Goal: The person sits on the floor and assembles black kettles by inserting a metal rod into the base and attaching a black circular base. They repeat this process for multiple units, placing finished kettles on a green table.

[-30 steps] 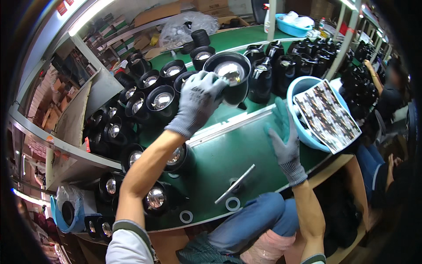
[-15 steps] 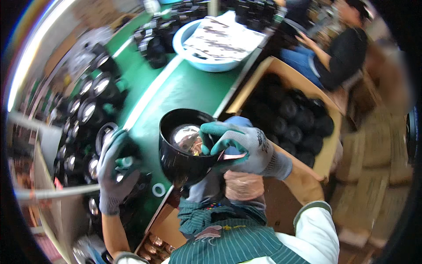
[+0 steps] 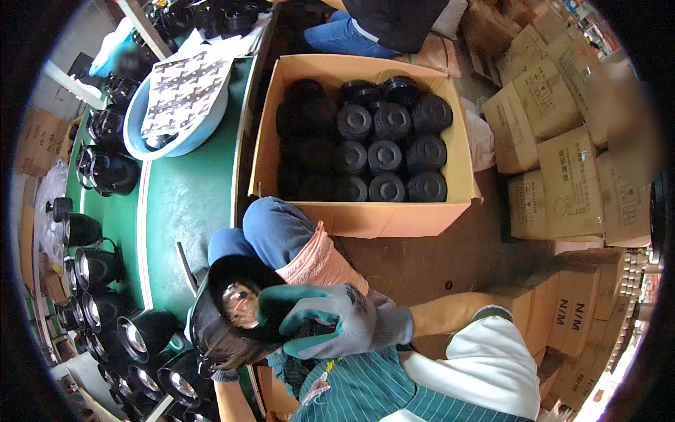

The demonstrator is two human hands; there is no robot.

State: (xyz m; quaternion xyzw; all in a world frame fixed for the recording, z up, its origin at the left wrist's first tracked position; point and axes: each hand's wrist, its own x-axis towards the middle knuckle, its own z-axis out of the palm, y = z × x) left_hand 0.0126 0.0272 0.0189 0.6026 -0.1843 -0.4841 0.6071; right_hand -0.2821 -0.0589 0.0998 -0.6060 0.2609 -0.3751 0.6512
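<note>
Key relation: the pot [image 3: 221,341] lies between the two hands, immediately left of the right hand [image 3: 341,323] and just above and ahead of the cuff of the left hand [image 3: 226,375]. The pot is tilted, its mouth turned up and toward the right hand; its axis is foreshortened, so the exact lean cannot be read. The right hand, gloved, is curled over the right side of the rim, some fingers reaching into the mouth and others outside, apparently pinching the wall; it covers that part of the rim. The left hand is mostly hidden by the pot, only its cuff and the forearm below being clear; whether it is spread or closed, or touches the pot, cannot be told. Which hand is nearer is therefore uncertain, though the right visibly makes contact. The pot is held by the lap, close to the edge of the tabletop [image 3: 184,204]. On the tabletop, other pots [image 3: 144,330] stand left of it, a bar [image 3: 185,267] lies just beyond it, and a basin [image 3: 204,133] sits farther ahead. The box [image 3: 365,218] of black parts is ahead and to the right.
</note>
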